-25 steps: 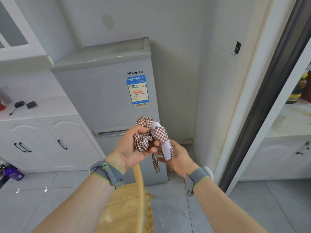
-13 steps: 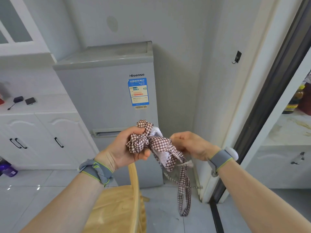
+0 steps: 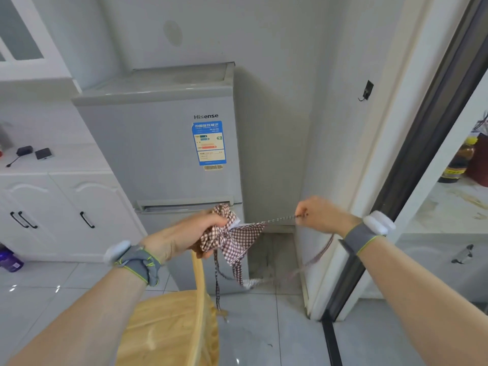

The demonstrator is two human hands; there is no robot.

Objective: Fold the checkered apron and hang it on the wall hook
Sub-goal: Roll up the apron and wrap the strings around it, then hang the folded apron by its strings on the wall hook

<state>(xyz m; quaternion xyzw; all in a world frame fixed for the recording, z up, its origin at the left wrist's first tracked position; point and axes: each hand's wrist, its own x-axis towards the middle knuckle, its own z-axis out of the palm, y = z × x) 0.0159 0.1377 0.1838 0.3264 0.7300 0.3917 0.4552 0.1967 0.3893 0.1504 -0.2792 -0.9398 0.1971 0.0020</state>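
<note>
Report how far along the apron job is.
Done: the checkered apron is bunched into a bundle gripped by the left hand. In hand: the right hand pinches its strap, pulled taut sideways. Left: the wall hook is bare; hanging is not yet done.

Checkered cloth apron (image 3: 232,237); glossy floor tiles (image 3: 264,328); wooden chair (image 3: 171,328)

A home kitchen: fridge (image 3: 169,143), white cabinets (image 3: 60,207), tiled floor (image 3: 264,331).
</note>
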